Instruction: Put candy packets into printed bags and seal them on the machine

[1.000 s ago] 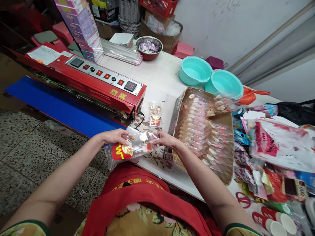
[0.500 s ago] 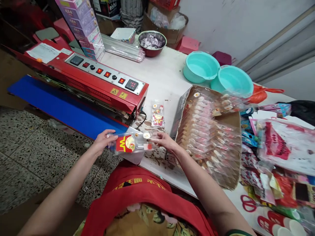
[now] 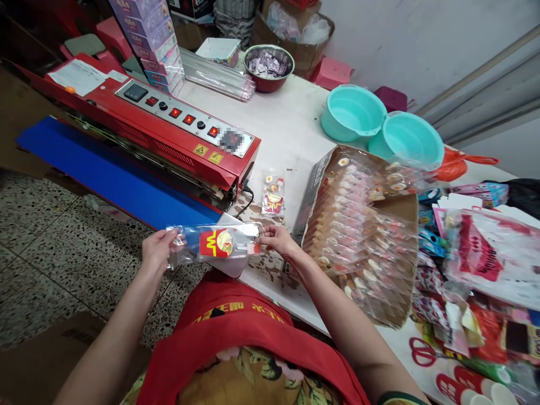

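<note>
Head view: one clear bag (image 3: 216, 244), long axis running from our left hand (image 3: 156, 248) to our right hand (image 3: 280, 242), each hand's fingers pinching one end; blue belt (image 3: 113, 175) just beyond, nearer our left.

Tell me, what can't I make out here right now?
Clear bag, head view: ends partly covered by the left hand and right hand.
Right display on the band sealer, head view: digits pixelated.
Paper sheet, head view: writing too small.
Box stack, head view: top cut off by the upper edge.
Cardboard box, head view: floor mostly hidden by filled bags.
</note>
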A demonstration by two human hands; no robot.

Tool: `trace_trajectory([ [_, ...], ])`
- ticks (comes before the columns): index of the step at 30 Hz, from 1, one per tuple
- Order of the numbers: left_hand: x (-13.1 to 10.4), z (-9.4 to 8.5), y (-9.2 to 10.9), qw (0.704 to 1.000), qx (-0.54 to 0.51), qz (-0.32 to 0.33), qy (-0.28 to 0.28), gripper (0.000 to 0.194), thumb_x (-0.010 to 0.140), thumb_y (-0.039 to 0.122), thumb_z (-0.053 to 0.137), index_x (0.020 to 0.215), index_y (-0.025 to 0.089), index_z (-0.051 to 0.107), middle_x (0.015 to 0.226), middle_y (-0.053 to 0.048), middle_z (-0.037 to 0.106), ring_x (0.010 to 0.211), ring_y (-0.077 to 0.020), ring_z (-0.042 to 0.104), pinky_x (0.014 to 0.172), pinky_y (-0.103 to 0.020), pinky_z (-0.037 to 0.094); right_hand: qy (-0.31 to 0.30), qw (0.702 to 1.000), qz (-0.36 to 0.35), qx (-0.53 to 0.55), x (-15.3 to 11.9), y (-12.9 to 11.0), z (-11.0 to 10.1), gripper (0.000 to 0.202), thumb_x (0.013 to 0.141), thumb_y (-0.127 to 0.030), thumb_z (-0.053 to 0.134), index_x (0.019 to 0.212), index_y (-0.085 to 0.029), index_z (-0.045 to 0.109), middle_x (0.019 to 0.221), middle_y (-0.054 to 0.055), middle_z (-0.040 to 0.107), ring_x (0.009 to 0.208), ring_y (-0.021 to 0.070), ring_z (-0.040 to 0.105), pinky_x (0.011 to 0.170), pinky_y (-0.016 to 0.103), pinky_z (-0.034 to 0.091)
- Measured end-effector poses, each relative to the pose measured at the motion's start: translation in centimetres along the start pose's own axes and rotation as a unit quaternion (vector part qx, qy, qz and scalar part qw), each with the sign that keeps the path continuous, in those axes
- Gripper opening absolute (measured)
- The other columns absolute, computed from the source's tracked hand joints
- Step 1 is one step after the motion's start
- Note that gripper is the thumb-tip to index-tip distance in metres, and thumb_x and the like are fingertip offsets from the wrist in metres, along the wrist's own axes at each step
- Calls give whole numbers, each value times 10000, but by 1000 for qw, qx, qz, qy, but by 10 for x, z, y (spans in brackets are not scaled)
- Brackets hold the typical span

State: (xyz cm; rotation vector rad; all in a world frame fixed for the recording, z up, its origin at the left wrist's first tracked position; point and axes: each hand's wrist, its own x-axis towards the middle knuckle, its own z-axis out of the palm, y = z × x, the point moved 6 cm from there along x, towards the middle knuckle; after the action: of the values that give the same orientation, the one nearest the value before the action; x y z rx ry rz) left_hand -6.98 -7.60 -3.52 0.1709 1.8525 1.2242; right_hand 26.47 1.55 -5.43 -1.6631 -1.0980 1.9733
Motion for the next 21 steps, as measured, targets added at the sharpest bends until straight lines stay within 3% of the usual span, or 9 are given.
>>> trace_trajectory([
  [4, 26, -40, 11, 997, 33, 36, 62, 212, 596, 251, 720, 724, 111, 624, 627, -49, 665, 490, -146, 604, 474, -251, 505, 5, 1000, 17, 16, 0, 1, -6, 513, 425, -298, 881, 800, -176, 553, 548, -78, 532, 482, 76, 463, 426, 197, 350],
  [6, 35, -60, 21, 988, 98, 75, 92, 216, 641, 293, 680, 748, 115, 619, 647, -55, 657, 538, -169, 620, 518, -291, 531, 0, 1000, 16, 16, 1, 0, -8, 550, 402, -322, 899, 803, -179, 550, 553, -78, 533, 491, 81, 466, 439, 206, 365],
  [9, 27, -70, 47, 946, 231, 179, 140, 376, 694, 373, 659, 969, 120, 624, 938, -136, 689, 905, -298, 664, 799, -485, 547, -13, 1000, 6, -3, 0, -3, -7, 577, 412, -395, 901, 822, -185, 554, 553, -84, 524, 490, 82, 451, 450, 213, 362],
  [11, 3, -50, 67, 873, 352, 306, 141, 620, 692, 448, 698, 1207, 135, 552, 1260, -188, 582, 1210, -362, 515, 1005, -578, 407, 3, 999, 0, -43, -1, -5, -6, 571, 455, -470, 875, 835, -185, 559, 562, -81, 528, 489, 85, 443, 447, 212, 336],
  [12, -13, -29, 73, 824, 413, 373, 107, 728, 681, 489, 717, 1287, 150, 499, 1377, -190, 494, 1308, -370, 416, 1069, -587, 329, 20, 998, -6, -67, -1, -7, -6, 565, 476, -503, 858, 838, -184, 563, 578, -71, 545, 499, 90, 452, 454, 214, 330],
  [14, -43, 23, 67, 711, 519, 474, -28, 832, 676, 578, 708, 1357, 184, 436, 1495, -169, 363, 1400, -363, 276, 1128, -592, 219, 65, 991, -25, -113, -1, -11, -5, 546, 515, -552, 820, 826, -176, 575, 634, -38, 593, 548, 107, 492, 491, 225, 342],
  [16, -65, 66, 45, 632, 569, 500, -166, 862, 655, 603, 716, 1372, 229, 418, 1536, -134, 308, 1433, -353, 205, 1151, -608, 112, 102, 982, -45, -151, 1, -15, -3, 512, 548, -577, 783, 786, -168, 588, 677, -10, 623, 604, 126, 523, 535, 237, 356],
  [18, -74, 90, 25, 589, 591, 498, -237, 845, 664, 549, 726, 1385, 248, 402, 1533, -126, 316, 1434, -343, 209, 1153, -612, 36, 128, 976, -50, -171, 5, -17, -1, 471, 578, -584, 744, 726, -167, 585, 666, -3, 620, 617, 134, 521, 548, 244, 352],
  [21, -71, 96, 12, 585, 590, 488, -268, 778, 703, 436, 704, 1391, 243, 397, 1465, -128, 410, 1392, -317, 305, 1160, -585, 30, 132, 978, -45, -152, 12, -14, 1, 443, 582, -572, 730, 664, -174, 551, 626, -8, 594, 590, 130, 498, 535, 245, 341],
])
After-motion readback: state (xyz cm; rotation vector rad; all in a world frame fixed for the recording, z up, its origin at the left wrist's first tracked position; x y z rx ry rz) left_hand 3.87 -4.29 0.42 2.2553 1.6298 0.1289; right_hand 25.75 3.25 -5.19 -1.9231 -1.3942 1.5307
